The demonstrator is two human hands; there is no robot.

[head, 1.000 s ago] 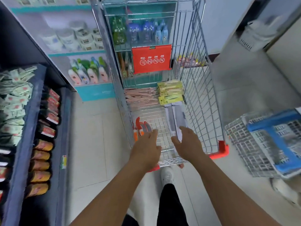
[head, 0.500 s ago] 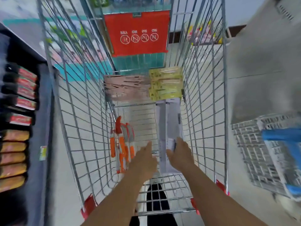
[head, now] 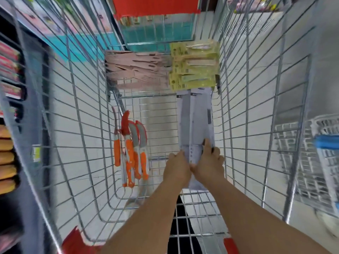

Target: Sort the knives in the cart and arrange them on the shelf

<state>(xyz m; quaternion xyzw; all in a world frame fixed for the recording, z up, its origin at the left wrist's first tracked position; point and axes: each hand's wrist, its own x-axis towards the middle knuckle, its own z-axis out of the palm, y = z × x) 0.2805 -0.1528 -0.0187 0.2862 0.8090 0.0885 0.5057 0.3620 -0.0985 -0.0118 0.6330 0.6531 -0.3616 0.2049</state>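
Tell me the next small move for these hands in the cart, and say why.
Probably lift the white knife packs up out of the cart. Both the left hand and the right hand already hold the near end of that stack, while the orange-handled knives, pink packs and yellow packs lie untouched.

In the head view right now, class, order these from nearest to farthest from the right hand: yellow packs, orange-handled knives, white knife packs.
1. White knife packs: under the right hand, cart's right side.
2. Orange-handled knives: left side of the cart floor.
3. Yellow packs: far end, right.
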